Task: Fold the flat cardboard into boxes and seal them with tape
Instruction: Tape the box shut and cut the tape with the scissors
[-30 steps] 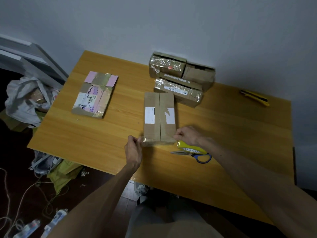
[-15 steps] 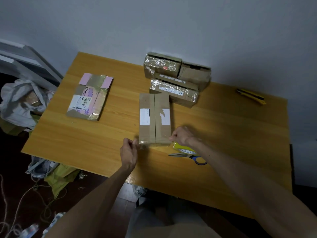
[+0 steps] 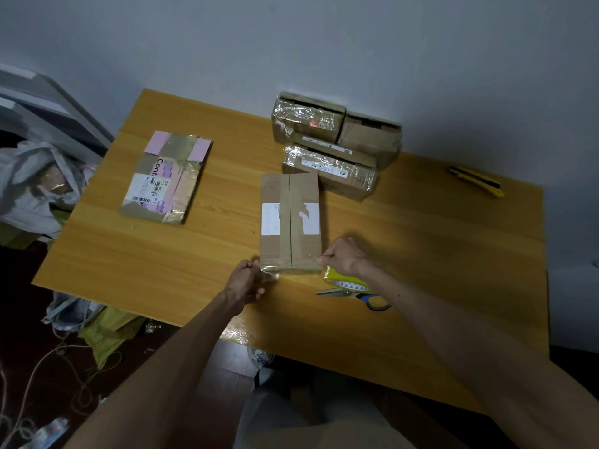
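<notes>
Cardboard box (image 3: 290, 222) lies flat on the desk (image 3: 421, 254). Left hand (image 3: 241, 281) grip pinches clear tape (image 3: 269, 275) at its near-left corner; right hand (image 3: 343, 257) pinches the other end. I judge the box light and stiff (tape clingy); hold by edges.

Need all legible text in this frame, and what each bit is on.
"Cont": printed on the flattened cardboard; the rest of the word is covered.
Shipping label on that cardboard: barcode and digits, too small to read.
White labels on the middle box: nothing legible.
Labels on the stacked boxes: blurred, unreadable.
</notes>
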